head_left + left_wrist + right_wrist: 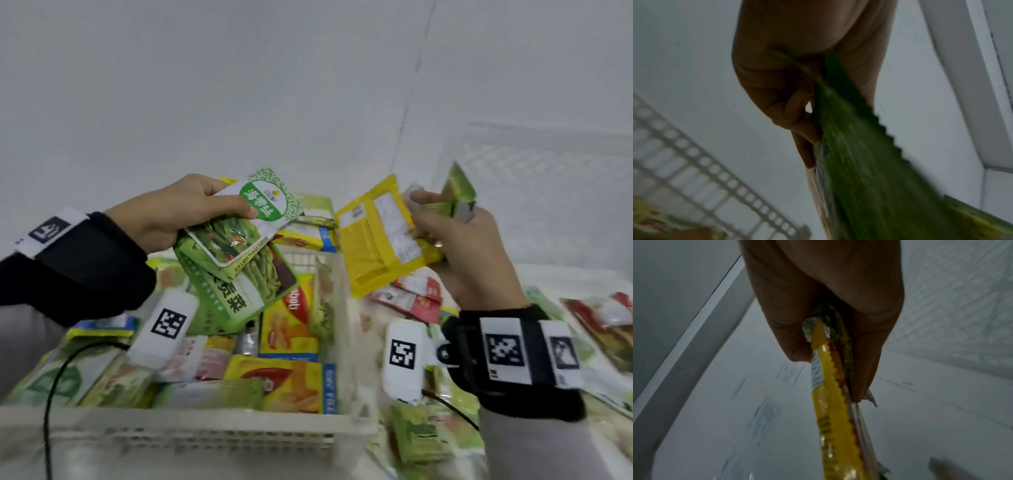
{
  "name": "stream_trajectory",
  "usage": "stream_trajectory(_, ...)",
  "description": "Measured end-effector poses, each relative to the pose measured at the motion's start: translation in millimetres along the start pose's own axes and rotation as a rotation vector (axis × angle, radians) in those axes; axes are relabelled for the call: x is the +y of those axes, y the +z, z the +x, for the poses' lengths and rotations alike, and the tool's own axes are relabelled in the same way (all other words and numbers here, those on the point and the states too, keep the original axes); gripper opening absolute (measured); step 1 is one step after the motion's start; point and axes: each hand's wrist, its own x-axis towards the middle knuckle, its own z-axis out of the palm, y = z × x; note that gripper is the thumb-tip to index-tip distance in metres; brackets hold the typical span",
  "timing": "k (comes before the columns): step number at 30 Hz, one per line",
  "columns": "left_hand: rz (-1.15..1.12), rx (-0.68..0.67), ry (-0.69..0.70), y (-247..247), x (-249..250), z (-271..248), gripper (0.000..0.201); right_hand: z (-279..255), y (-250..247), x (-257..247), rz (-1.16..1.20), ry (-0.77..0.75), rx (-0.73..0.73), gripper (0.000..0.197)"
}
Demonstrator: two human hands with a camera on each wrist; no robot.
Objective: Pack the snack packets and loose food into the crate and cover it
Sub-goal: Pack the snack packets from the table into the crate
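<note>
a fan of green packets is pinched at its upper corner by the left hand, thumb on top and fingers curled beneath, so the packets hang below and to the right of the fingertips, over the crate. a yellow packet and at least one green sachet are gripped together by the right hand, the yellow one spreading left of the fingers, the green one standing above them, beyond the crate's right wall. the crate is already heaped with packets, and more packets lie on the table under the right hand. since each stack is held only by an edge, an inner packet could slide out. pieces dropped on the heap could sit proud of the rim, and the cover might not seat.
</note>
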Motion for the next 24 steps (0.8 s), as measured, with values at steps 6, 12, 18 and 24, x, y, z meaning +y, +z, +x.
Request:
stream_trajectory(6,0.078,0.006,-0.081,-58,-55,14,0.015,9,103,42,-0.417,-0.063,-0.156,0.026)
stream_trajectory(12,0.11,0.156,0.12,-90,-102,34,0.011,23,160,80,-0.775,-0.057,-0.153,0.04)
stream_trajectory(18,0.323,0.255,0.203,-90,-130,45,0.02,22,172,117,-0.867,-0.094,-0.014,0.034)
stream_trajectory(24,0.574,0.043,0.084,-76,-138,51,0.056,20,171,136,-1.2,-0.136,-0.18,0.028)
